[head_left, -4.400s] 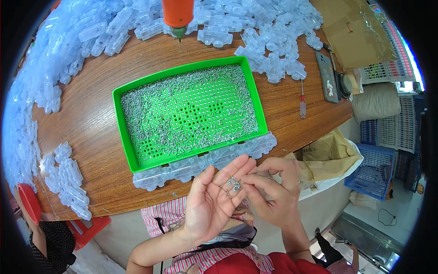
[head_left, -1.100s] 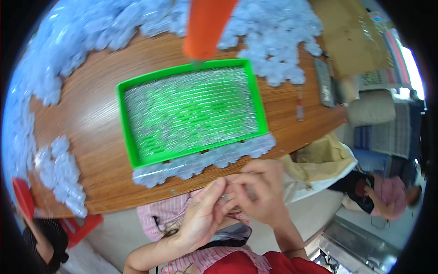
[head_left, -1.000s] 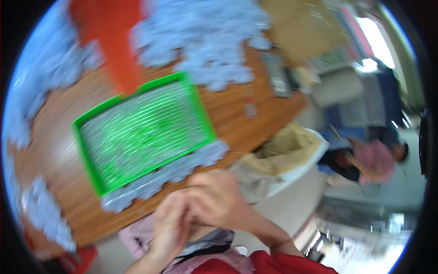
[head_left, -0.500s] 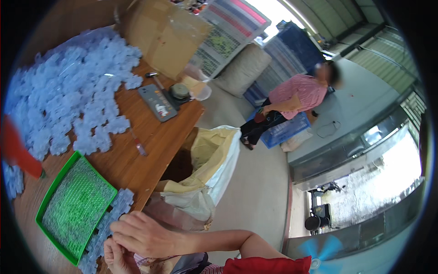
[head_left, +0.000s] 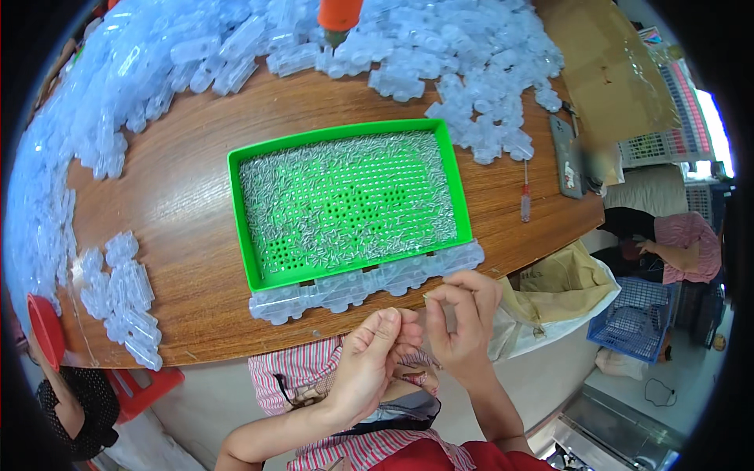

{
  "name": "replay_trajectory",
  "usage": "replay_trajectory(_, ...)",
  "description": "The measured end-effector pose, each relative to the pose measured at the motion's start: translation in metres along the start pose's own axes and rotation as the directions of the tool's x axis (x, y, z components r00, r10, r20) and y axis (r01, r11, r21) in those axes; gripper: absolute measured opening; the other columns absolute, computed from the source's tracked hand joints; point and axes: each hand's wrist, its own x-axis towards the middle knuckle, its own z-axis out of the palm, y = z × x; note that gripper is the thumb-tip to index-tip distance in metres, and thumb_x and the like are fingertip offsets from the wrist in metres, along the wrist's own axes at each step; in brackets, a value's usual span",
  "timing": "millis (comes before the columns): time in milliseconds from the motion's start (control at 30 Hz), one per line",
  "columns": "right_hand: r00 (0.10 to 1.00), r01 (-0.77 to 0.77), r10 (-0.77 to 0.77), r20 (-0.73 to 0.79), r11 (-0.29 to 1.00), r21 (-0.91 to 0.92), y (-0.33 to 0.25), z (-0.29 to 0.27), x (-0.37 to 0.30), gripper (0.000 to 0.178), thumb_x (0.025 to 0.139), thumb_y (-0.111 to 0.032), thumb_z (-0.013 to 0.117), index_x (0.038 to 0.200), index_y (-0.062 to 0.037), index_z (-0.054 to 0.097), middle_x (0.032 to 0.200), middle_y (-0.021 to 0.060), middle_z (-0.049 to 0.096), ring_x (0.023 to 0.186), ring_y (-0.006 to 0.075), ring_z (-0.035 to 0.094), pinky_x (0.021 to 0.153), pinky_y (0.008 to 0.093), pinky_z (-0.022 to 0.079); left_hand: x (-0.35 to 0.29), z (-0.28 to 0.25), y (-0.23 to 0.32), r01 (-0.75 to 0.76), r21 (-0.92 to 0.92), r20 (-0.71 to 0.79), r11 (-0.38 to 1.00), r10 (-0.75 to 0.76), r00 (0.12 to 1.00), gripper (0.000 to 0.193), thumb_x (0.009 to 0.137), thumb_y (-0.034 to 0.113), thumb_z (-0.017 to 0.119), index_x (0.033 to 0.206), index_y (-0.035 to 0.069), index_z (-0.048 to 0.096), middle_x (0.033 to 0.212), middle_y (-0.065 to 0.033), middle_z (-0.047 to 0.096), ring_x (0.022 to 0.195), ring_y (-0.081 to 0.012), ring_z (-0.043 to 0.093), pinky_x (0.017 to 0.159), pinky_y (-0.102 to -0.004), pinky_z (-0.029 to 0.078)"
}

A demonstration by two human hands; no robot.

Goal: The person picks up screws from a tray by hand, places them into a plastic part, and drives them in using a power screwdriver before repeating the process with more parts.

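My left hand (head_left: 377, 357) is held in front of the table's near edge, its fingers curled in and the thumb pressed against them. Whatever it holds, if anything, is hidden. Close to its right, my right hand (head_left: 469, 326) pinches thumb and forefinger, with a tiny speck at the tips too small to name. Beyond both hands lies a shallow green perforated tray (head_left: 242, 212), strewn with small silvery metal pins (head_left: 369, 247). Along its near side runs a row of clear plastic housings (head_left: 345, 290), just past my right fingertips.
Heaps of clear plastic housings (head_left: 440, 47) cover the table's far and left parts; a smaller group (head_left: 126, 298) lies nearer. An orange tool (head_left: 340, 14) hangs above. A screwdriver (head_left: 525, 206), a phone (head_left: 567, 157) and an open sack (head_left: 558, 290) are rightward. Other people are at both sides.
The view has swung left and now faces the tray and table squarely. My hands, close together before, are now slightly apart with the fingers still closed.
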Motion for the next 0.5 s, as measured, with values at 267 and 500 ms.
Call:
replay_trajectory(267,0.999,-0.033,0.034,0.010,0.997,-0.065,0.008,0.014,-0.002,0.022,0.067,-0.006,0.075,0.086,-0.0114,0.067,0.102,0.0053,0.052,0.090,0.0246,0.044,0.076,0.0351,0.036,-0.007,-0.008,0.011,0.103,-0.225,-0.021,0.969,-0.110,0.994,0.029,0.101,0.024,0.045,0.113,0.001,0.057,0.088,-0.0037,0.062,0.081,-0.0095,0.059,0.078,-0.0227,0.048)
replay_trajectory(500,1.000,-0.010,0.011,0.009,0.993,-0.116,0.010,0.016,0.000,0.022,0.065,-0.007,0.076,0.085,-0.0125,0.067,0.103,0.0043,0.052,0.092,0.0240,0.045,0.077,0.0356,0.035,-0.001,-0.003,0.017,0.088,-0.296,-0.027,0.951,-0.100,0.995,0.033,0.100,0.025,0.046,0.121,0.000,0.054,0.088,-0.0038,0.062,0.083,-0.0102,0.060,0.081,-0.0235,0.049)
